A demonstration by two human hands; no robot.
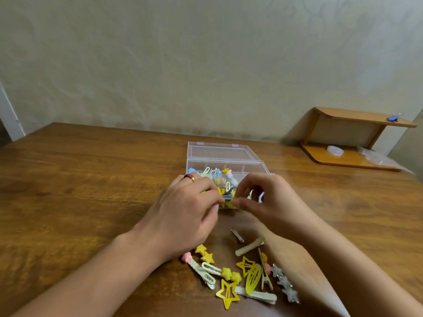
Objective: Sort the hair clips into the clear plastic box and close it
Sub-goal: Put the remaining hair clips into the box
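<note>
A clear plastic box [251,167] stands open mid-table, its lid [217,152] tilted back; several small clips lie in its compartments. My left hand [185,209] and my right hand [270,202] meet at the box's front edge. Both pinch a yellow hair clip [229,203] between their fingertips, just in front of the box wall. A loose pile of hair clips [242,275] lies on the table between my forearms: yellow stars, a yellow oval snap clip, pale green clips, silver star clips.
The wooden table [91,184] reaches to a wall behind. A small wooden shelf [348,138] stands at the back right, with a blue binder clip [393,117] on top and clear plastic items underneath.
</note>
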